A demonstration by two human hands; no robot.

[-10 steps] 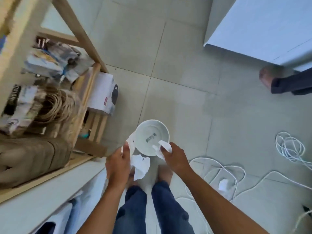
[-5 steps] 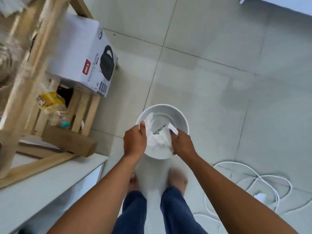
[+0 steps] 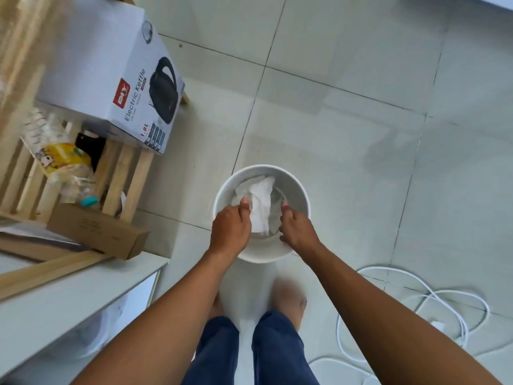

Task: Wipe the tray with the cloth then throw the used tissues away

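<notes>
A round white bin (image 3: 302,196) stands on the tiled floor just in front of my feet. A crumpled wad of white tissues (image 3: 263,202) lies inside it, reaching up toward the far rim. My left hand (image 3: 231,229) is over the bin's near left rim, with its thumb and fingers pinched on the wad's left edge. My right hand (image 3: 297,229) hangs over the near right rim with its fingers curled down into the bin. What those fingers hold is hidden. No tray or cloth is in view.
A white electric kettle box (image 3: 111,76) sits on a wooden shelf (image 3: 130,179) at the left, above a plastic bottle (image 3: 66,168) and a brown cardboard box (image 3: 97,232). A white cabinet top (image 3: 55,301) is at lower left. White cable (image 3: 416,301) loops on the floor at right.
Both hands have sunk lower into the bin with the tissues, and the view has closed in on it. The small white piece held up in my right hand no longer shows.
</notes>
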